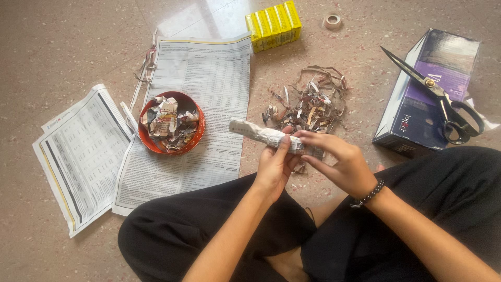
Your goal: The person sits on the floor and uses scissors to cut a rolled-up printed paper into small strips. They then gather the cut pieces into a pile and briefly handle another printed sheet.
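Note:
A pale paper-covered stick-like roll (258, 134) is held out over the floor. My left hand (274, 169) grips its near end from below, thumb up along it. At that same end, my right hand (336, 164) has its fingers pinched on the roll; a dark bead bracelet sits on that wrist. The roll's free end points left toward a red round bowl (194, 140) filled with crumpled newspaper scraps. A heap of cut newspaper strips (313, 102) lies just beyond my hands.
Newspaper sheets (203, 78) lie under the bowl, and another sheet (78, 156) is at the left. A purple box (417, 112) at the right carries black-handled scissors (443, 102). Yellow packets (274, 23) and a tape roll (332, 21) sit at the back. My crossed legs in black fill the foreground.

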